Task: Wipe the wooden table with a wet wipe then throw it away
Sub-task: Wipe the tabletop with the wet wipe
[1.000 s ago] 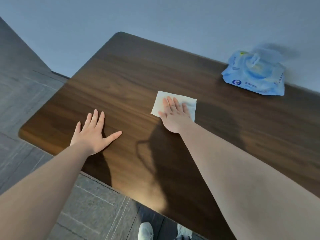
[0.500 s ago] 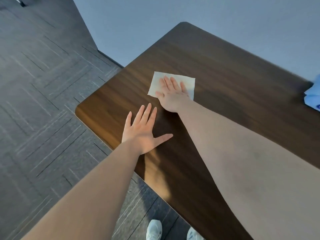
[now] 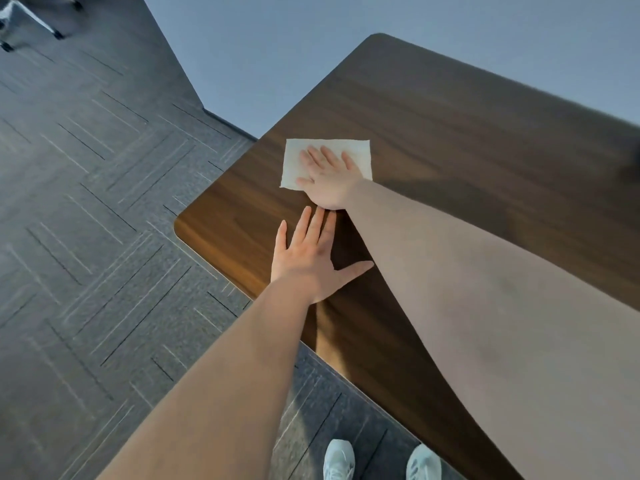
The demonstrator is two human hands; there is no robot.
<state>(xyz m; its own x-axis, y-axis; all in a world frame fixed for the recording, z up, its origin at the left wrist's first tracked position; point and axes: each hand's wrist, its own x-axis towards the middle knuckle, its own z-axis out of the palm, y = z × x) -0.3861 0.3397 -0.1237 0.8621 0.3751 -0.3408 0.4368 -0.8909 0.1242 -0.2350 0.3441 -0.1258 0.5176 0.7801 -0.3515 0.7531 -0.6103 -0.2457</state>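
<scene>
A white wet wipe (image 3: 298, 159) lies spread flat on the dark wooden table (image 3: 450, 140), close to its left edge. My right hand (image 3: 330, 176) presses down on the wipe with flat, slightly spread fingers, covering its right half. My left hand (image 3: 311, 261) rests palm down on the bare wood just in front of it, fingers apart, holding nothing. Its fingertips nearly reach my right wrist.
The table's rounded near-left corner (image 3: 183, 226) borders grey patterned carpet (image 3: 86, 237). A plain wall (image 3: 259, 57) stands behind the table. A chair base (image 3: 31, 19) shows at the top left. My two shoes (image 3: 381, 462) are at the bottom.
My right hand has slid the wipe leftward across the table toward its left edge. The view has swung left, so the blue wipe pack has left the frame. My left hand stays flat.
</scene>
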